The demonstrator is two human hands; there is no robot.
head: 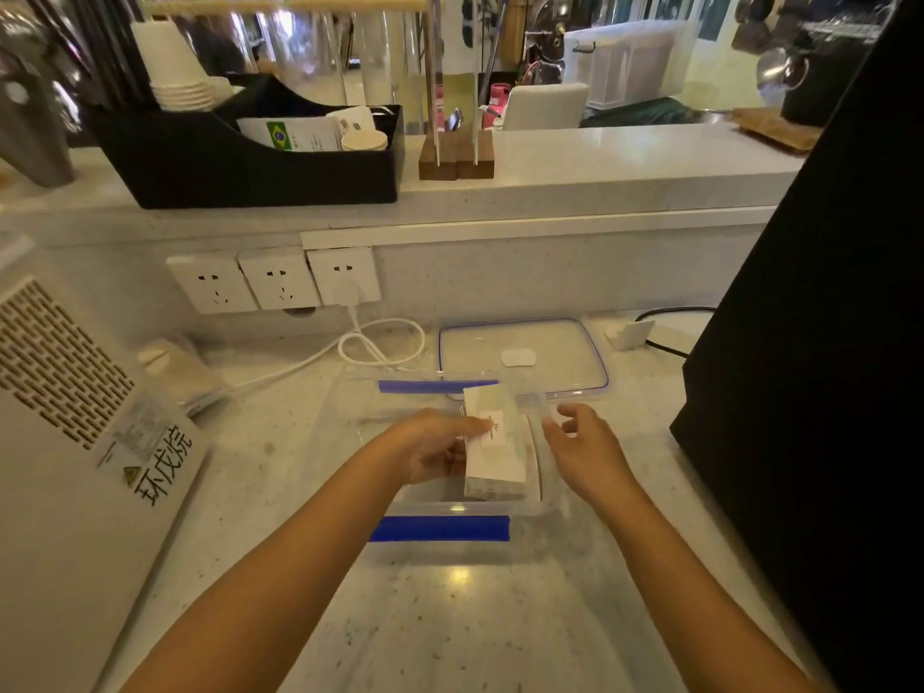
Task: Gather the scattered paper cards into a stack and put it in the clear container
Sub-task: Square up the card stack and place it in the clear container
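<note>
Here left hand (435,450) grips card stack (495,442); right hand (582,442) hovers open.

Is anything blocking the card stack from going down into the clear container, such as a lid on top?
Nothing visible does. The lid lies flat on the counter behind the clear container, so the top is open. The left hand holds the card stack already inside its walls; the right hand is open beside it.

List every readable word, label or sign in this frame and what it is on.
"环戊烷": large print beside a warning triangle on the white appliance.
Brazil flag, text beside it too small: card in the black organizer.
Mark on the top card of the card stack: blurred, unreadable.
</note>
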